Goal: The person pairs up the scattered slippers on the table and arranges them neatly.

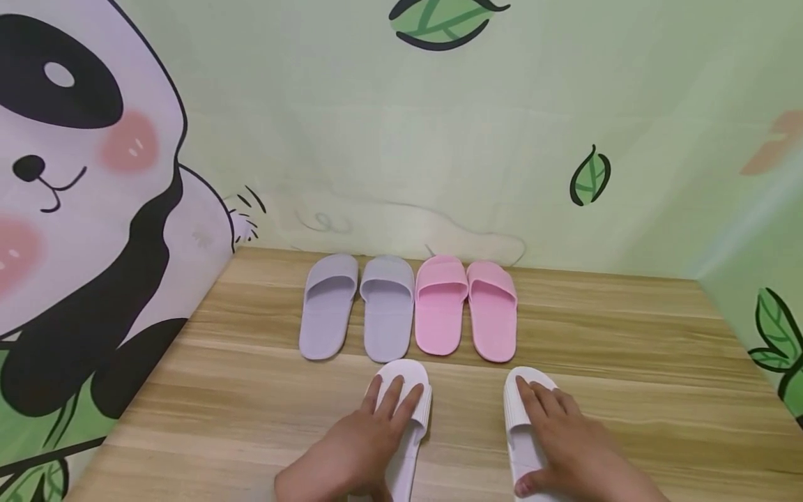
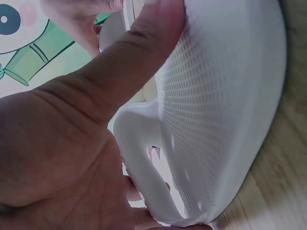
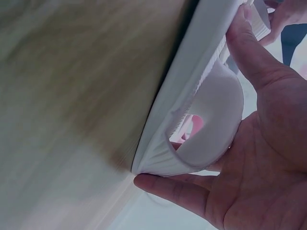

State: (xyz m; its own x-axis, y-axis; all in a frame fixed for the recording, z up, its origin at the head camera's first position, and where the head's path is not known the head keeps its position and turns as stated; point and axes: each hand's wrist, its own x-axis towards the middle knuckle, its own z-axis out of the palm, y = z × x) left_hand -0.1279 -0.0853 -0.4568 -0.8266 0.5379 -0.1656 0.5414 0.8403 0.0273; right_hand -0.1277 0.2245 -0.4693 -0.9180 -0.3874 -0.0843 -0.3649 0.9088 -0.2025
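Observation:
Two white slippers lie apart on the wooden floor, toes toward the wall. My left hand [image 1: 351, 450] grips the left white slipper [image 1: 408, 369], fingers over its strap. In the left wrist view, the thumb [image 2: 139, 48] presses on the textured footbed [image 2: 211, 96]. Over the right white slipper [image 1: 525, 450] spreads my right hand [image 1: 580, 446]. It holds that slipper by its sides; in the right wrist view the thumb [image 3: 247, 48] touches one edge and a finger [image 3: 172, 189] reaches the other side low by the floor. The heels are partly hidden.
Beyond my hands, a pair of grey slippers [image 1: 325, 328] and a pair of pink slippers [image 1: 439, 328] stand side by side near the wall [image 1: 351, 139]. A panda picture [image 1: 75, 244] covers the left wall. Wood-grain floor [image 1: 627, 348] extends to both sides.

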